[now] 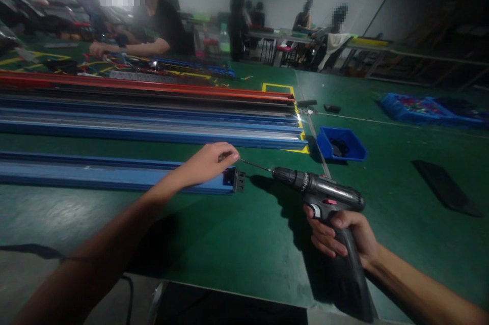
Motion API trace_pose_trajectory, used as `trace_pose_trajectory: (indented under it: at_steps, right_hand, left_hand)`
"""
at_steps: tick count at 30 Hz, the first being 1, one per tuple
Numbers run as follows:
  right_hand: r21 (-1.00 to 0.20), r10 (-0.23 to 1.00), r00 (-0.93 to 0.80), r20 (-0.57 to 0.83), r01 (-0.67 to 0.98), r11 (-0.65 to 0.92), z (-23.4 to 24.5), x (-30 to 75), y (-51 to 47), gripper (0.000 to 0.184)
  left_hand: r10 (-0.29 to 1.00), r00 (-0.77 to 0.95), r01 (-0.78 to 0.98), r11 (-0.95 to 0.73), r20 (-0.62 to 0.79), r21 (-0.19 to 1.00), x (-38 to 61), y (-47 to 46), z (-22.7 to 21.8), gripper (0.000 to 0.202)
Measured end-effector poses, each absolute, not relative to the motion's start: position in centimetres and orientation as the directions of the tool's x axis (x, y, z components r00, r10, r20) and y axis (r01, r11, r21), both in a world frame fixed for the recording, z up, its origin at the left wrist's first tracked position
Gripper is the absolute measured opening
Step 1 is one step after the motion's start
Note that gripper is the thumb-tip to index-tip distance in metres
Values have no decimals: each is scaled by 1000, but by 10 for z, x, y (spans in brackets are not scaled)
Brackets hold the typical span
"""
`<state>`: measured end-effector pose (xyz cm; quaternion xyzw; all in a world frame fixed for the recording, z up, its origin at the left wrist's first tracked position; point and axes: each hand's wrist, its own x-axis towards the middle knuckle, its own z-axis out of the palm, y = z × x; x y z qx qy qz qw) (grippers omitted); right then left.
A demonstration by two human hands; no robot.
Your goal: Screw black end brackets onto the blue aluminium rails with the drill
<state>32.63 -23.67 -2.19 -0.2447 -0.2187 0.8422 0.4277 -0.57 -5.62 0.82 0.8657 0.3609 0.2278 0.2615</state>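
Green bench (214, 243): drill (332, 191) in right hand (342, 236), left hand (210, 159) at rail (114, 174) end

Bench runs across most of the view. Right hand is wrapped round the drill grip, index finger by the trigger, drill lying roughly level and pointing at the left hand. Bit (256, 164) spans the gap between hands, its tip at the left fingertips.

Left hand: thumb and fingers curled in close together over the rail end, near the black end cap (239, 181). Blurry there, so can't tell if they pinch a screw, the bit tip or nothing. Rail is blue, flat on the bench, running off leftward under that hand and forearm.

Beyond the left hand, a row of more rails side by side: blue ones (191, 137) nearest, then dark (191, 103), then orange (229, 91) furthest. Yellow tape (278, 85) shows on the bench around their right ends.

Ahead of the right hand, past the drill: blue bin (359, 147) with dark parts (339, 147) inside. Right of that hand and further out: black slab (446, 187). Further still, blue tray (393, 108) of small coloured bits (416, 103).

Far left past the rails, a co-worker (166, 27) in dark clothing sits, forearms on the bench.
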Motion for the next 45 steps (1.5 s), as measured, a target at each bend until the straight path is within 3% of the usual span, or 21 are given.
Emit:
trace_pose_trajectory:
  at_steps: [4,14,20,34,45]
  right_hand:
    - [-572,834,-520,-185,-633,-521,-23,327,-237,37]
    - [-578,844,-502,-190,-637,-509,-25,332,-240,39]
    - [-586,839,-506,-200,-625,-516,-27,335,-239,38]
    - [-568,787,-529,-318,-558,-605,-26,335,-233,36]
    - [-559,791,-529,-309,-572,-600,-24,332,-229,34]
  left_hand:
    - [735,669,542,-580,105,607,-14,-52,11,37]
    - [759,649,534,-500,47,682,-11,-53,12,36]
    - [814,578,575,-457,58,678,-8,-50,4,34]
    - [812,583,519,-346,-27,781,-7,-45,-1,36]
    - [804,594,504,-354,-19,788,-6,-44,-1,35]
